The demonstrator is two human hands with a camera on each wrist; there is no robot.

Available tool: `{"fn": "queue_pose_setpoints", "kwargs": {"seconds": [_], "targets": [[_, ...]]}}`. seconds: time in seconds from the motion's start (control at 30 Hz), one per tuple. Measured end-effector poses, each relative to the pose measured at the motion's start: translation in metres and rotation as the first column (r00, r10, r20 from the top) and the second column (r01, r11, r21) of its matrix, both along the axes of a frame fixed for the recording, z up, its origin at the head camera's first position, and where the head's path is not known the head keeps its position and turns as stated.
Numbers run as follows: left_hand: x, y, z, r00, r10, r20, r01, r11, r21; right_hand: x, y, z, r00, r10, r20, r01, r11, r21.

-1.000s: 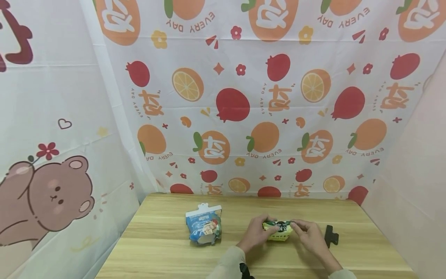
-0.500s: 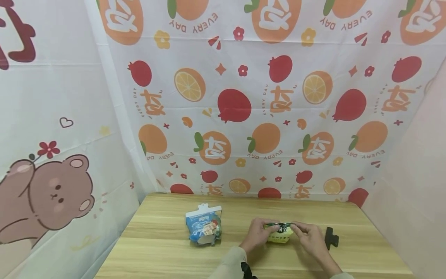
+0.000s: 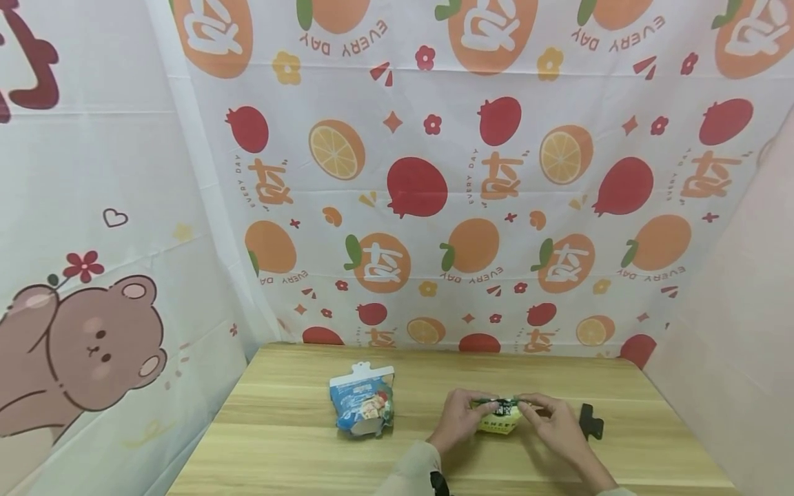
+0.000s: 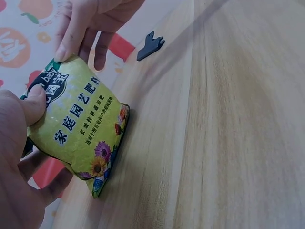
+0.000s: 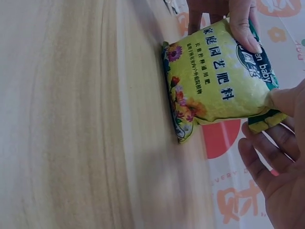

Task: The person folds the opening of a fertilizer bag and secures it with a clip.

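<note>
A small yellow-green fertilizer bag [image 3: 498, 423] with printed flowers stands on its lower edge on the table. My left hand [image 3: 457, 419] pinches its upper left corner, thumb on the printed front. At the upper right corner, my right hand [image 3: 556, 426] pinches the bag the same way. In the left wrist view the plump bag [image 4: 81, 121] leans back a little, and its dark green top band is partly covered by the thumbs. The right wrist view shows the bag [image 5: 205, 81] with the right fingers [image 5: 271, 148] behind its top corner. A black clip [image 3: 591, 421] lies just right of my right hand.
To the left on the wooden table [image 3: 279, 441] lies a blue bag [image 3: 364, 408] with a white clip [image 3: 362, 374] across its top. A fruit-print cloth [image 3: 415, 255] hangs behind the table's far edge. Plain pale cloth [image 3: 732, 344] hangs on the right.
The bag's top edge has turned so that less of its label shows in the head view. Both hands have shifted slightly with it, keeping their pinch. The clips and blue bag stay put.
</note>
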State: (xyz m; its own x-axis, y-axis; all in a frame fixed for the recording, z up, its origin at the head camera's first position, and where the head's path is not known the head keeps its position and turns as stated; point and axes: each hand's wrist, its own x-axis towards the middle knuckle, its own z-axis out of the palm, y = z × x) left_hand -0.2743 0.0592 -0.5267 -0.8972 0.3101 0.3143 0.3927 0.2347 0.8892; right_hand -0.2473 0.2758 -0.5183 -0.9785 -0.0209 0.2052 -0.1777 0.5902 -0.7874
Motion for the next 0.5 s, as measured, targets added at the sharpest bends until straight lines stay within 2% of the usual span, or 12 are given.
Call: {"fn": "queue_pose_setpoints", "kwargs": {"seconds": [0.13,0.3,0.5], "targets": [[0.001,0.000,0.001,1.000,0.009,-0.005,-0.009,1.000,-0.018,-0.002,0.000,0.002,0.999,0.034,-0.003,-0.034,0.999,0.004],[0.001,0.001,0.002,1.000,0.019,-0.004,-0.019,1.000,-0.023,-0.004,0.001,0.006,0.995,0.071,-0.071,-0.067,0.997,0.049],[0.001,0.000,-0.001,1.000,0.019,-0.015,-0.019,0.999,-0.030,-0.004,0.004,0.012,0.995,0.068,-0.070,-0.064,0.996,0.058]]}}
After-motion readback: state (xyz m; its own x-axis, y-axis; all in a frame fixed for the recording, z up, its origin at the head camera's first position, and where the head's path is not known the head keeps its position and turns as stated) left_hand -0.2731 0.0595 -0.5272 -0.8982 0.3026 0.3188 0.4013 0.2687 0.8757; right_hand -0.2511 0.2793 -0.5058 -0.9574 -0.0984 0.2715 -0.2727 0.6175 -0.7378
